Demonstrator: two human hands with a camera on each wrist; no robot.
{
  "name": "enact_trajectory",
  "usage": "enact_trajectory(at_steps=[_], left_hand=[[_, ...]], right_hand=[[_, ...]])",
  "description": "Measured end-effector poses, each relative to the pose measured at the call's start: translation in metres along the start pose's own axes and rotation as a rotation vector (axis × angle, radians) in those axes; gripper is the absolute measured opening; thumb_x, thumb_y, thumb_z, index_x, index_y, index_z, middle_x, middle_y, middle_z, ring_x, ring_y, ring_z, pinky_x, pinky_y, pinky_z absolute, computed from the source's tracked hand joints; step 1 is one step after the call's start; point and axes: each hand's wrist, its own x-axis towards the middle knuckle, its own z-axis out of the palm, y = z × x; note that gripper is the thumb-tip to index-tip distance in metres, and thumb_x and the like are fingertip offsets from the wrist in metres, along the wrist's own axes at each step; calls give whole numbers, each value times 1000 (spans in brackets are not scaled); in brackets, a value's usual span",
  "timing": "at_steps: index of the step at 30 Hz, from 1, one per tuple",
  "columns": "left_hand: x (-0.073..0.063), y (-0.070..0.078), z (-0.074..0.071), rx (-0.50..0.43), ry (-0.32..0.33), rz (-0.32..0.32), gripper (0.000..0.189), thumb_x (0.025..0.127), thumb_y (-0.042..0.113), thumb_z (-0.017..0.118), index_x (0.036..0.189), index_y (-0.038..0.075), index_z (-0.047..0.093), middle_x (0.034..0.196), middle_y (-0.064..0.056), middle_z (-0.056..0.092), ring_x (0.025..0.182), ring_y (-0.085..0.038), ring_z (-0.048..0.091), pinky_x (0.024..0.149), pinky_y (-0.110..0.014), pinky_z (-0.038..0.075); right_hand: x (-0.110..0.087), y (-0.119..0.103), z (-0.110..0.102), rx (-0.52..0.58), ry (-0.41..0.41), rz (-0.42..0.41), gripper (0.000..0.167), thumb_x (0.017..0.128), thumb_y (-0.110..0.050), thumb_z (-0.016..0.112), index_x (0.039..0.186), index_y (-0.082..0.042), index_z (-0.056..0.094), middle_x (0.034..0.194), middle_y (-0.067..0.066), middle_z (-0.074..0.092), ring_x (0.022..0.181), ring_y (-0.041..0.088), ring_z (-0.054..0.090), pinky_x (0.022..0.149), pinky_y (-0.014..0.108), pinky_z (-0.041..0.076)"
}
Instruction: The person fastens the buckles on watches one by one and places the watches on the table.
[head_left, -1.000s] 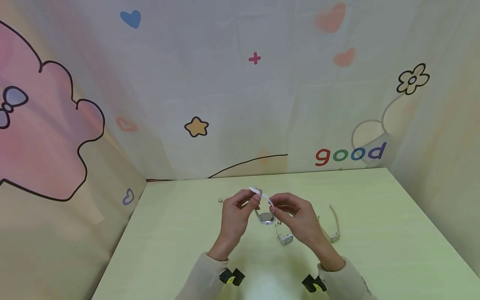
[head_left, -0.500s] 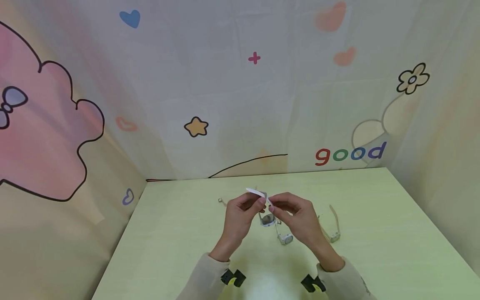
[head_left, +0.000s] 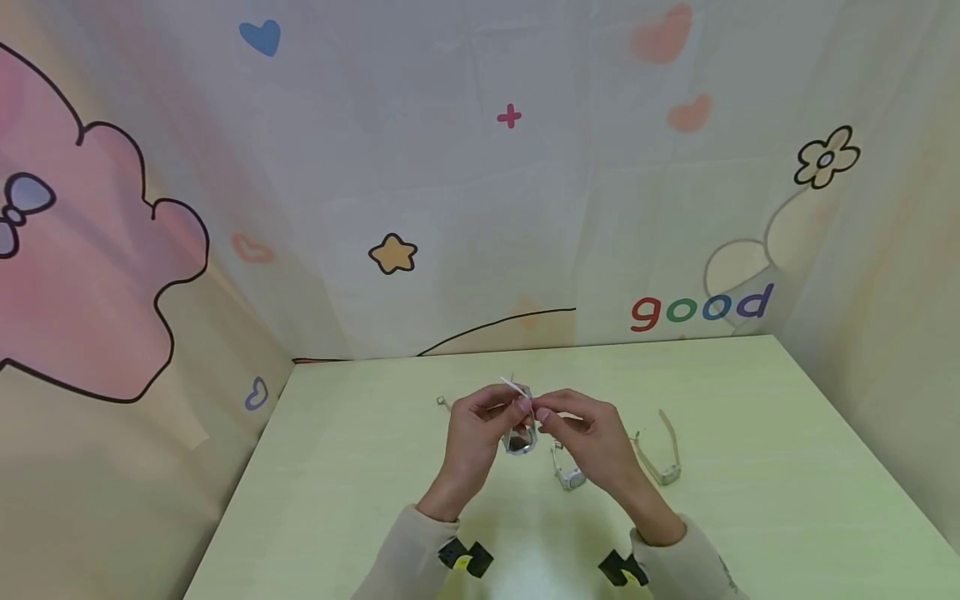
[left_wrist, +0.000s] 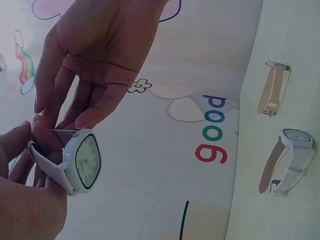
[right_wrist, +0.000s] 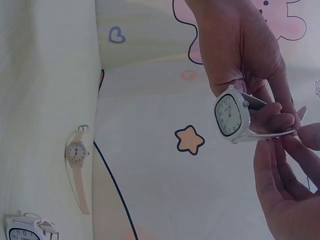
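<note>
A white wristwatch (head_left: 519, 443) with a rounded-square face hangs above the table between the two hands. My left hand (head_left: 474, 442) grips it by the strap, with fingers inside the loop, as the right wrist view shows the watch (right_wrist: 232, 115). My right hand (head_left: 596, 433) pinches near the strap's end with thumb and index finger, the other fingers loosely bent. In the left wrist view the watch face (left_wrist: 89, 162) is turned toward the camera. Fingers partly hide the buckle and strap end.
On the table (head_left: 352, 467) below lie another white watch (head_left: 572, 478) and, to the right, a watch with a beige strap (head_left: 670, 474). A pale pink-strapped watch (right_wrist: 76, 152) lies at the back left. A printed cloth (head_left: 450, 167) hangs behind the table.
The held watch has turned and its face has swung left, closer under my left hand. The white strap end has turned edge-on. My left hand has shifted slightly right, toward the right hand.
</note>
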Motion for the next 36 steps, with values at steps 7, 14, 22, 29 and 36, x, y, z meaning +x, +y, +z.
enact_trajectory(at_steps=[7, 14, 22, 29, 36], left_hand=[[-1, -1, -3, -30, -31, -38, 34, 92, 18, 69, 118, -3, 67, 96, 2, 75, 88, -11, 73, 89, -30, 57], [-2, -1, -4, 13, -66, -62, 32, 92, 19, 69, 119, 1, 68, 105, -5, 74, 91, -13, 73, 92, -31, 56], [-3, -1, -3, 29, -52, -30, 30, 90, 16, 71, 116, 1, 69, 111, -10, 73, 94, -13, 73, 90, -33, 57], [-3, -2, -2, 16, -28, -50, 29, 89, 13, 72, 115, -1, 70, 110, -13, 73, 93, -16, 74, 88, -34, 58], [-4, -2, -2, 52, -49, -48, 28, 91, 14, 70, 117, 3, 70, 115, -17, 71, 93, -14, 74, 88, -33, 58]], right_hand=[[2, -3, -1, 47, 24, 57, 23, 96, -16, 64, 110, 0, 72, 108, 17, 72, 87, 9, 72, 75, 26, 60], [2, -3, -2, 43, 69, 112, 25, 92, -19, 69, 112, -4, 70, 108, 15, 72, 86, 10, 72, 76, 24, 59], [3, -7, 4, 10, 119, 151, 24, 89, -23, 74, 107, -7, 71, 102, 13, 73, 83, 16, 72, 73, 23, 59], [3, -9, 8, -66, 150, 159, 23, 89, -25, 73, 105, -8, 72, 99, 11, 75, 80, 19, 73, 71, 20, 58], [4, -9, 8, -79, 181, 121, 23, 93, -27, 68, 108, -10, 72, 98, 9, 76, 80, 17, 73, 69, 21, 59]])
